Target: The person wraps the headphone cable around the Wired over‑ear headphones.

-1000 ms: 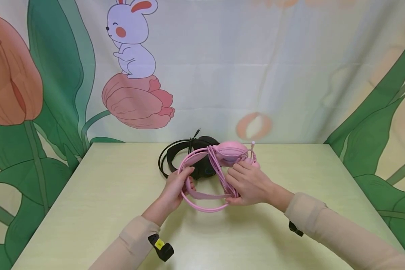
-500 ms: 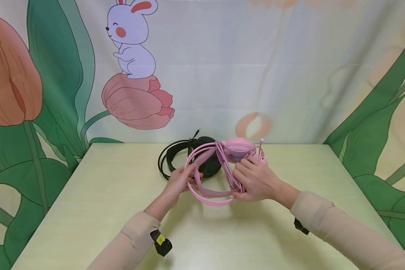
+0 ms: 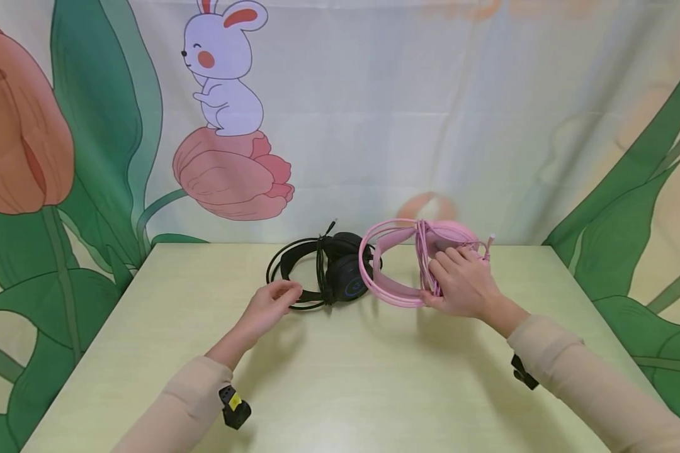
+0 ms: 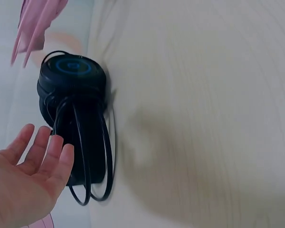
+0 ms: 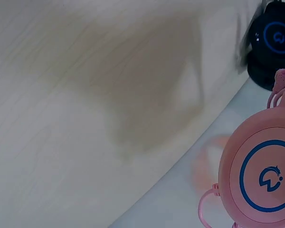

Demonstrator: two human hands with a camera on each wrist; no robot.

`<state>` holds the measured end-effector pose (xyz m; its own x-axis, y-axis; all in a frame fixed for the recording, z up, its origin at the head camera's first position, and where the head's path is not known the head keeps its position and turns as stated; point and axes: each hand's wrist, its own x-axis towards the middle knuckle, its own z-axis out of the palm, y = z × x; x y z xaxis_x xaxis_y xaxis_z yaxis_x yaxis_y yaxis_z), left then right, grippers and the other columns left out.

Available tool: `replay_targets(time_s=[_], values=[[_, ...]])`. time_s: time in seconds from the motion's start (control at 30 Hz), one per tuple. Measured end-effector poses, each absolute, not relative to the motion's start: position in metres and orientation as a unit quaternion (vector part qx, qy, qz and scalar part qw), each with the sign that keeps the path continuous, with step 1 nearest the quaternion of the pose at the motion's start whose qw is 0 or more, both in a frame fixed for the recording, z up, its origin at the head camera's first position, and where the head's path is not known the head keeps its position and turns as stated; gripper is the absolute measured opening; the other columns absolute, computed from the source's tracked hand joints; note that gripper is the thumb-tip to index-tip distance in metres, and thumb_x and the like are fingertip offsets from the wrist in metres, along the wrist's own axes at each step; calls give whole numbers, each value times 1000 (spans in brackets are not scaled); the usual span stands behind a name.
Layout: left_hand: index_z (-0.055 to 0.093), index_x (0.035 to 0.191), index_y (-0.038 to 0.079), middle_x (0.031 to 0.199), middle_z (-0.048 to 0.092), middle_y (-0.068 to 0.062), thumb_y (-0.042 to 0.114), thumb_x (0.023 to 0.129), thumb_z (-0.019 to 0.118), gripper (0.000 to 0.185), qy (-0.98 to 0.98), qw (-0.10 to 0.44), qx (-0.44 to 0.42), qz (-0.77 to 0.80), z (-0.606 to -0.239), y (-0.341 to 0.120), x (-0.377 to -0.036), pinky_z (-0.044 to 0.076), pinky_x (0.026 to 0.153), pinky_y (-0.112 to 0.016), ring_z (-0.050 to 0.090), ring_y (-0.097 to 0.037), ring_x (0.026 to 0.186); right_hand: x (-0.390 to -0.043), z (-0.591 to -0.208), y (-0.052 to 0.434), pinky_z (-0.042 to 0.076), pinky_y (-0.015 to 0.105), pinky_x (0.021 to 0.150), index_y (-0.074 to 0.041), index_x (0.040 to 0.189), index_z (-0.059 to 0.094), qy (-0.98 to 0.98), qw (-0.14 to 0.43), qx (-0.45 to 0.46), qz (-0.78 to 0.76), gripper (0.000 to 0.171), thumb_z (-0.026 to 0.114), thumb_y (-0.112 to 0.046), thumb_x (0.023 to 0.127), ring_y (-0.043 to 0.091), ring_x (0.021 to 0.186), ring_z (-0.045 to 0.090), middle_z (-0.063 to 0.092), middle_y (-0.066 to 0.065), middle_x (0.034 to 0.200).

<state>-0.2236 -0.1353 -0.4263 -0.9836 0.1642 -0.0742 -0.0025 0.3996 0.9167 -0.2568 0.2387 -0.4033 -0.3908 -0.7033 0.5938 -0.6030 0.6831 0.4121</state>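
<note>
My right hand (image 3: 459, 280) grips pink headphones (image 3: 396, 290) by the ear cups and the bundled pink cable, holding them above the table. In the right wrist view a pink ear cup (image 5: 261, 175) with a blue ring faces the camera; the right hand is out of sight there. My left hand (image 3: 269, 308) holds nothing, its fingers relaxed beside the headband of black headphones (image 3: 348, 277). The black headphones lie on the table with their cable wound around them. The left wrist view shows the left fingers (image 4: 47, 152) loosely extended near the black headband; whether they touch it I cannot tell.
A pale wooden table (image 3: 340, 390) lies under both hands. Behind its far edge hangs a curtain (image 3: 345, 126) printed with a rabbit and tulips. Small black cameras (image 3: 235, 408) are strapped at both wrists.
The left hand has let go of the pink headband and drawn back to the left. My right hand has carried the pink headphones right and farther back, uncovering the black headphones more.
</note>
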Motion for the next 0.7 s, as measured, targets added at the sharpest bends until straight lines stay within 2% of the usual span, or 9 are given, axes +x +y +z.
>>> replay_targets(time_s=[0.13,0.33,0.5,0.7], values=[[57,116,9,116,60,-7,31,91,53,33,867,70,58,489,-428,-147,-222,48,85,-36,55,-21,105,-262,-403,249,40,40,71,-6,77,49,-852,370,363,-73,52,29,-54,84,28,71,46,48,7,71],[57,116,7,115,60,-9,26,90,55,32,885,89,99,446,-427,-160,-221,49,81,-35,58,-23,100,-271,-406,262,39,41,75,-7,74,48,-875,344,332,-74,50,29,-53,83,30,75,48,48,7,70],[55,119,2,118,59,-14,23,89,56,37,899,93,153,400,-423,-167,-221,49,81,-36,58,-28,100,-278,-415,271,40,41,74,-9,69,45,-888,336,308,-68,44,35,-50,79,31,73,49,48,8,68],[54,118,-2,120,56,-20,20,88,55,37,908,94,183,365,-420,-173,-220,46,87,-43,56,-37,105,-280,-424,275,40,41,74,-8,68,45,-905,307,286,-68,42,45,-50,77,30,70,48,48,8,67]])
